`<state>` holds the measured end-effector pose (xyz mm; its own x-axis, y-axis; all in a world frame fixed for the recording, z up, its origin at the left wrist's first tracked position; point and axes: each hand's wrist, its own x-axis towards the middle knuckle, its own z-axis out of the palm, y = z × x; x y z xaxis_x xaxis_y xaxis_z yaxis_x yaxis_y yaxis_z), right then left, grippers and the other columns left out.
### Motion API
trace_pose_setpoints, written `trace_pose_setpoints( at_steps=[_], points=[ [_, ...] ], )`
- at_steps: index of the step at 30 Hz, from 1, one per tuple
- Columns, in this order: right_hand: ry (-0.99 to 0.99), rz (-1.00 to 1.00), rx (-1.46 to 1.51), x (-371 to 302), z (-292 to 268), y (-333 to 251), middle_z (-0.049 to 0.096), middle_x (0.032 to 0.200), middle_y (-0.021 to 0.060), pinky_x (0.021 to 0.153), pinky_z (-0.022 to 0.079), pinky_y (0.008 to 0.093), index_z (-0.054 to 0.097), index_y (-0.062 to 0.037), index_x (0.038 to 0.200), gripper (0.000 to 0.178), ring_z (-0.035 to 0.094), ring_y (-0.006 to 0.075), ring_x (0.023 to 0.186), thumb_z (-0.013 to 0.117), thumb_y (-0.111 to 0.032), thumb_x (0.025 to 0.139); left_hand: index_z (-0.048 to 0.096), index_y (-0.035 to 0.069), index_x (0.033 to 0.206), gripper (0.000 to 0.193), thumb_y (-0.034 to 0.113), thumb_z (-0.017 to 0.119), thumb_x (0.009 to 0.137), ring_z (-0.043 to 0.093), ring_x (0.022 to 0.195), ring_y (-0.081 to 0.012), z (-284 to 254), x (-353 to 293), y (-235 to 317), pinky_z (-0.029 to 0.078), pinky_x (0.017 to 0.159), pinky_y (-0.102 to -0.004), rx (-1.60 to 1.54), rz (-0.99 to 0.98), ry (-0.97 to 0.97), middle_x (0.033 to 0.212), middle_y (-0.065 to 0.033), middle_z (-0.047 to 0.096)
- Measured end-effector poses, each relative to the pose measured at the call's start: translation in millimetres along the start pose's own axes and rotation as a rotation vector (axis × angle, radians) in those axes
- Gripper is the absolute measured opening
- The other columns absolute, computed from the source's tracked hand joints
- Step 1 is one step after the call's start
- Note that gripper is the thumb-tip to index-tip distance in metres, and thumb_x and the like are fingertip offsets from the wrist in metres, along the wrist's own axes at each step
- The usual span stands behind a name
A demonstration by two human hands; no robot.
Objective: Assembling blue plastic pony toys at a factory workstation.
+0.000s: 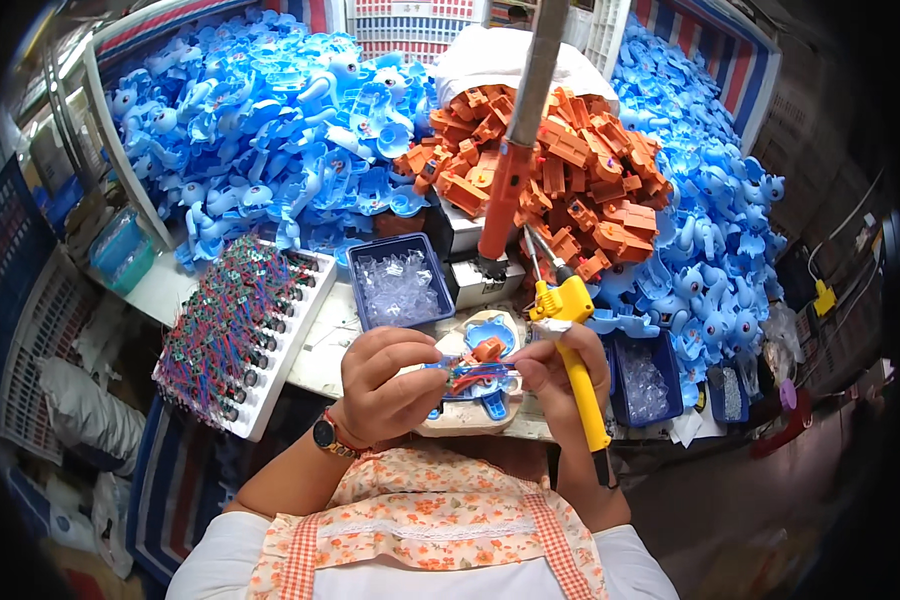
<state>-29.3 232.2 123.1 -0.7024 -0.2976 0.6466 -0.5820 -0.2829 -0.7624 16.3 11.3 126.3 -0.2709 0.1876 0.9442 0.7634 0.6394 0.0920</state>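
My left hand (388, 385) is closed, its fingertips pinching one end of a small bundle of red, blue and green wires (475, 372). Thumb and finger of my right hand (562, 372) pinch the other end. A yellow gun-like tool (582, 385) with a metal tip pointing away lies across the right hand; whether the fingers grip it is hidden. Below the wires, an open blue plastic shell (492, 332) rests in a pale holder (462, 420). An orange plastic part (487, 350) sits in the shell, partly covered by the wires.
Blue shells (270, 130) are heaped at far left, more (705, 230) at right. Orange cases (600, 170) pile up between. A white tray (315, 310) bears wired parts. Clear pieces fill a dark blue bin (398, 242) and another (675, 370). An orange-ended rod (510, 190) hangs overhead.
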Motion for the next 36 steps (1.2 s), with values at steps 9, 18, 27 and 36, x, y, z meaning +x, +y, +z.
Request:
trace_pose_setpoints(
  at_steps=[9, 18, 27, 36],
  points=[
    [-0.241, -0.083, -0.007, 47.4, -0.3, -14.4, 0.065, 0.090, 0.0115, 0.073, 0.050, 0.0268, 0.050, -0.0028, 0.120, 0.043, 0.067, 0.0183, 0.079, 0.069, 0.007, 0.083, 0.057, 0.002, 0.091, 0.013, 0.003, 0.063, 0.080, 0.061, 0.087, -0.0231, -8.4, -28.6, 4.9, 0.048, 0.074, -0.0325, -0.439, -0.558, 0.025, 0.094, -0.0126, 0.061],
    [-0.475, -0.064, -0.151, 71.4, 6.0, -27.7, 0.064, 0.085, 0.0090, 0.062, 0.046, 0.0207, 0.056, -0.0008, 0.114, 0.038, 0.061, 0.0103, 0.072, 0.071, 0.007, 0.081, 0.062, 0.003, 0.121, 0.076, 0.065, 0.026, 0.097, 0.067, 0.087, -0.0183, -4.1, -37.0, 5.0, 0.053, 0.071, -0.0273, -1.827, -1.382, -0.636, 0.106, -0.0136, 0.069],
    [-0.468, 0.028, -0.148, 63.6, 7.1, -29.0, 0.065, 0.086, 0.0113, 0.070, 0.052, 0.0244, 0.056, 0.0017, 0.114, 0.035, 0.067, 0.0159, 0.078, 0.068, 0.010, 0.082, 0.040, 0.007, 0.141, 0.043, 0.028, 0.044, 0.103, 0.058, 0.118, -0.0229, 15.7, -31.2, 29.6, 0.052, 0.093, -0.0355, -2.068, -1.399, 0.025, 0.132, -0.0113, 0.055],
    [-0.454, -0.024, -0.296, 58.1, 3.5, -25.9, 0.068, 0.083, 0.0118, 0.071, 0.053, 0.0250, 0.056, 0.0010, 0.114, 0.035, 0.068, 0.0162, 0.079, 0.066, 0.012, 0.082, 0.058, 0.002, 0.119, 0.026, 0.012, 0.057, 0.095, 0.060, 0.115, -0.0281, 17.0, -33.1, 21.7, 0.047, 0.099, -0.0401, -1.891, -1.336, 0.240, 0.120, -0.0179, 0.063]
  ],
)
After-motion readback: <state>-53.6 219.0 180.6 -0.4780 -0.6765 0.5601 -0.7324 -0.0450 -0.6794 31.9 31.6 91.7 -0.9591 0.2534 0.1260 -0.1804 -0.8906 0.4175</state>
